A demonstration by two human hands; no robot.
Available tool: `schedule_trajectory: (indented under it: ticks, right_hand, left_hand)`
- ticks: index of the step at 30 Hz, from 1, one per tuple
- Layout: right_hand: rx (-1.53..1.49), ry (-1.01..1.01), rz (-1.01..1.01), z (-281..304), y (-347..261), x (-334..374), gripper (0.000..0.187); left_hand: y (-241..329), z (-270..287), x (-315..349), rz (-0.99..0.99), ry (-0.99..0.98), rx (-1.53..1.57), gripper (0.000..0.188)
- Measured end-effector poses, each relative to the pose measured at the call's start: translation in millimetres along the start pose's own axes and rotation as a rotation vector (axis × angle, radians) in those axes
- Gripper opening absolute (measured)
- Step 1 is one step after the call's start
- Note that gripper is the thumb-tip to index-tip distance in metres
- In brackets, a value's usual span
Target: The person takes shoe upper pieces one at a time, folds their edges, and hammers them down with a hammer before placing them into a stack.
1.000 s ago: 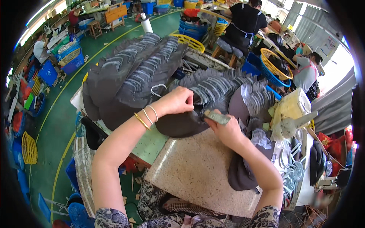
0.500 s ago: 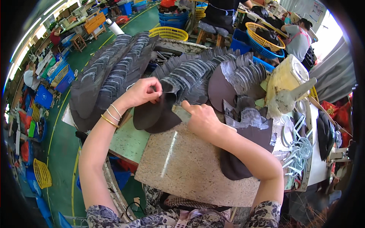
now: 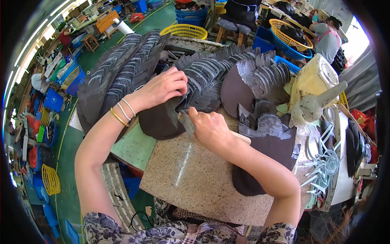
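Observation:
My left hand (image 3: 168,87) is over the near end of a fanned row of dark grey pieces (image 3: 207,71). Its fingers are curled together, and their tips cover whatever they grip. Just below that hand lies a dark rounded piece (image 3: 160,122), its lower edge overlapping the stone-patterned board (image 3: 199,179). My right hand (image 3: 212,129) is closed around a flat scraper (image 3: 187,124), whose pale wooden handle sticks out behind my palm. The scraper's smeared blade points left, close to the rounded piece. To the right, more dark rounded pieces with grey-smeared ends (image 3: 264,150) overlap beside my forearm.
A second fanned stack (image 3: 118,81) stands at the left. A yellowish, crusted container (image 3: 315,81) with a thick coated stick (image 3: 325,95) is at the right, above pale blue straps (image 3: 325,162). Baskets, stools and a person (image 3: 329,38) are farther back.
My left hand has moved right and slightly up, over the fanned row. The two dark flaps below it now show as one flat piece. The scraper blade is more visible.

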State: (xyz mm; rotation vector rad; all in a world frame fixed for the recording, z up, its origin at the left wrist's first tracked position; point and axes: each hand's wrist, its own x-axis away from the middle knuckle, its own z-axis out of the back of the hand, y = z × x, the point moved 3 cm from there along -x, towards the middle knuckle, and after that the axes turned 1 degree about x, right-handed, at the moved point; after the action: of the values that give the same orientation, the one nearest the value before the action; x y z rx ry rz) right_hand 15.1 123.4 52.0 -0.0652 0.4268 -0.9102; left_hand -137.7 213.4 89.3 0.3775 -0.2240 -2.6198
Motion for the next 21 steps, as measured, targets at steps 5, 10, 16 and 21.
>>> schedule_trajectory:
  ticks: [5,10,16,21]
  right_hand:
    - [-0.028,0.047,-0.038,-1,3,1,0.011]
    - [-0.062,-0.007,-0.090,0,8,-1,0.014]
    - [-0.045,-0.088,-0.105,2,8,-4,0.016]
    - [-0.096,0.035,-0.027,-11,17,0,0.017]
  left_hand:
    - [16,0,7,0.074,0.131,0.118,0.039]
    - [42,-24,70,0.291,0.023,0.086,0.096]
    - [43,-50,93,0.295,-0.077,-0.095,0.080]
    - [55,-59,88,0.335,0.027,-0.135,0.074]
